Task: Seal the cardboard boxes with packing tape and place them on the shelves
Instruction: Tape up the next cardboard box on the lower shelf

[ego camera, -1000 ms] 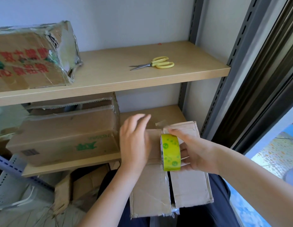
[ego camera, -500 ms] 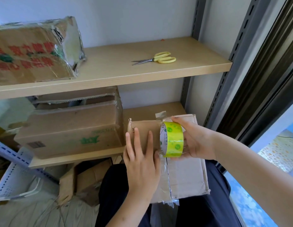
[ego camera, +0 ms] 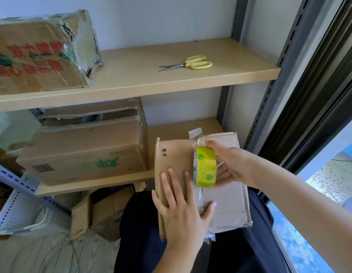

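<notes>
Two hands on this one. The right hand [ego camera: 233, 166] is wrapped around a yellow-green roll of clear packing tape [ego camera: 205, 166], fingers curled through and around it, holding the roll upright on edge over the seam of a flat brown cardboard box [ego camera: 226, 198]. Just left of that grip, the left hand [ego camera: 181, 205] lies flat on the box with fingers spread, thumb stretched across the clear tape strip [ego camera: 198, 196] running down the middle seam; it pinches nothing, only presses down. The box itself rests on the person's lap, dark trousers [ego camera: 143, 223] showing under it.

Beyond the roll, a loose tape end [ego camera: 195, 132] sticks up at the box's far edge. Further out and to the left, a bigger brown carton with green print [ego camera: 82, 152] sits on the lower wooden shelf [ego camera: 183, 129]. Above the hands, on the upper wooden shelf [ego camera: 135, 79], lie yellow-handled scissors [ego camera: 189, 64], and far left up there a tape-wrapped carton with red lettering [ego camera: 41, 54]. Down left of the lap are scrap cardboard pieces [ego camera: 104, 211] and a white perforated basket [ego camera: 15, 209].
</notes>
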Demonstrator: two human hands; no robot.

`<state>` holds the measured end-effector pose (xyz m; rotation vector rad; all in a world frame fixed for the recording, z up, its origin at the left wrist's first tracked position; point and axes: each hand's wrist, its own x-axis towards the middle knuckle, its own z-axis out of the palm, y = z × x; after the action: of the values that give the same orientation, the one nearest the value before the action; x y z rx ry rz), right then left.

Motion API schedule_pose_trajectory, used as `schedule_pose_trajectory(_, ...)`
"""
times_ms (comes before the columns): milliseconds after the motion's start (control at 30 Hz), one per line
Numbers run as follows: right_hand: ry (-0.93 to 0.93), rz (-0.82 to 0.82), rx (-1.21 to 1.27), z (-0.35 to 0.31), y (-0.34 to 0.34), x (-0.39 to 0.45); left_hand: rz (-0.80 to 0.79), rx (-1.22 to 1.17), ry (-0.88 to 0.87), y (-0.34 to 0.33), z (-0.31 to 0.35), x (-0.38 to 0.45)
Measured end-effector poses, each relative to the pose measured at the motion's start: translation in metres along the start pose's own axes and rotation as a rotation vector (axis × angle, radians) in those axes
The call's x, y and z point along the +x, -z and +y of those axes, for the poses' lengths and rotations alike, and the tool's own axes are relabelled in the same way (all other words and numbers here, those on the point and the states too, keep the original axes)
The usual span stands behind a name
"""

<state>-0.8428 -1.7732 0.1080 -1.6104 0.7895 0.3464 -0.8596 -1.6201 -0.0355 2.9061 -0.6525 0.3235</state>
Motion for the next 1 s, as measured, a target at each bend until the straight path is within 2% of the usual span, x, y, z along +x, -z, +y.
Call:
schedule_pose_trajectory(100, 0.107, 0.144, -0.143, 0.008, 0.004, -0.004, -0.022, 0.000, -0.022, 0.004, 0.000, 0.001)
schedule_pose_trajectory(200, 0.265, 0.213, -0.202, 0.026, -0.002, -0.016, -0.024, 0.002, -0.043, 0.005, -0.001, 0.002)
schedule_pose_trajectory(267, 0.428, 0.190, -0.206, 0.043, -0.015, -0.024, -0.023, 0.005, -0.044, 0.006, -0.002, 0.003)
schedule_pose_trajectory(433, 0.658, 0.173, -0.146, 0.082, -0.036, -0.013, 0.019, -0.027, -0.081, 0.010, -0.007, 0.009)
schedule_pose_trajectory(533, 0.703, 0.155, -0.024, 0.095, -0.041, -0.001, 0.084, -0.034, -0.161, 0.015, -0.019, 0.024)
schedule_pose_trajectory(733, 0.826, 0.204, -0.061, 0.097, -0.042, 0.014, 0.110, -0.041, -0.435, 0.035, -0.037, 0.076)
schedule_pose_trajectory(833, 0.858, 0.244, -0.069, 0.102, -0.044, 0.020, 0.069, -0.215, -0.634, 0.047, -0.049, 0.099)
schedule_pose_trajectory(933, 0.898, 0.245, -0.051, 0.108, -0.047, 0.027, -0.020, -0.498, -0.654, 0.061, -0.058, 0.121)
schedule_pose_trajectory(1000, 0.913, 0.256, -0.033, 0.111, -0.049, 0.032, -0.008, -0.484, -0.702, 0.064, -0.058, 0.139)
